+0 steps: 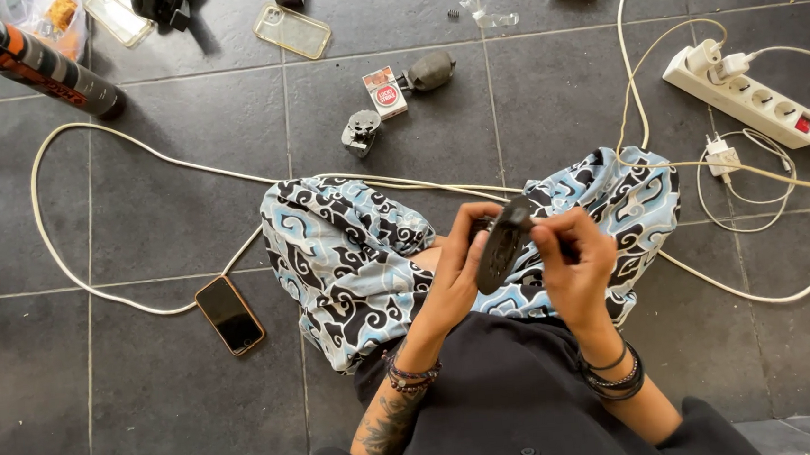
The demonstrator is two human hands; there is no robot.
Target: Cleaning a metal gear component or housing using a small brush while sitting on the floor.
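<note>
Both hands pinch a dark oval part (501,244) above the lap: left hand (460,271) gripping its side, right hand (574,263) its top. A phone (229,314) lies left; a power strip (745,94) right.

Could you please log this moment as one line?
left hand: holds dark flat part | right hand: pinches its top edge | phone: on floor tiles

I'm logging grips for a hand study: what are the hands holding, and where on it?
Both hold one dark oblong part: the left hand grips its left edge, the right hand pinches its upper end with its fingers.
</note>
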